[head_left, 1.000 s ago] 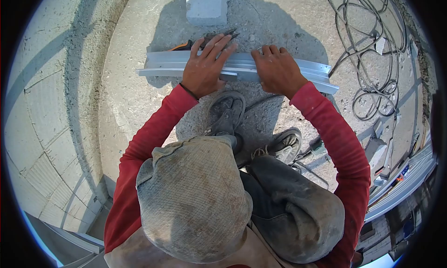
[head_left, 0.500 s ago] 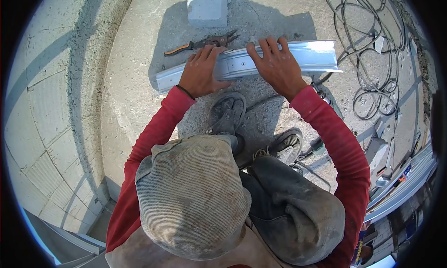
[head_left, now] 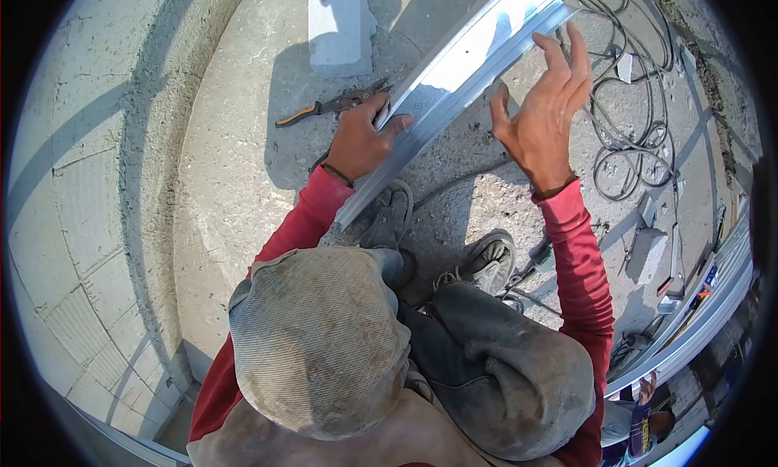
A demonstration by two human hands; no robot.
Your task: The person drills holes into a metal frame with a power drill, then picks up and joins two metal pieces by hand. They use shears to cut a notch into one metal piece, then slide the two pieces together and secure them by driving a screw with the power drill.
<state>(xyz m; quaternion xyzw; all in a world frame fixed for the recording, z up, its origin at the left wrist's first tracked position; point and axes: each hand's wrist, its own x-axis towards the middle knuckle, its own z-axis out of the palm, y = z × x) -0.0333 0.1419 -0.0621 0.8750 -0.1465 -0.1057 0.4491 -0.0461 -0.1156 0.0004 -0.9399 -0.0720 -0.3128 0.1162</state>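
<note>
A shiny galvanized metal channel point(head_left: 466, 70) slants across the view, its far end raised toward the upper right and its near end above my shoe. My left hand point(head_left: 365, 139) grips it near the middle, thumb on the upper face and fingers around the left edge. To the right of the channel, my right hand point(head_left: 545, 114) is open, fingers spread and curved, with the fingertips close to the channel's right edge. Tin snips point(head_left: 331, 106) with an orange-and-black handle lie on the concrete just left of my left hand.
A white block point(head_left: 336, 33) lies beyond the snips. Coiled cable point(head_left: 640, 155) spreads on the right, with block offcuts point(head_left: 647, 254) and long metal profiles point(head_left: 681, 349) nearer. A wall point(head_left: 89, 199) runs along the left. Another person point(head_left: 640, 426) is at the lower right.
The channel has swung from nearly level to a steep slant, far end up and right. My right hand has let go of it and opened; my left hand still holds on.
</note>
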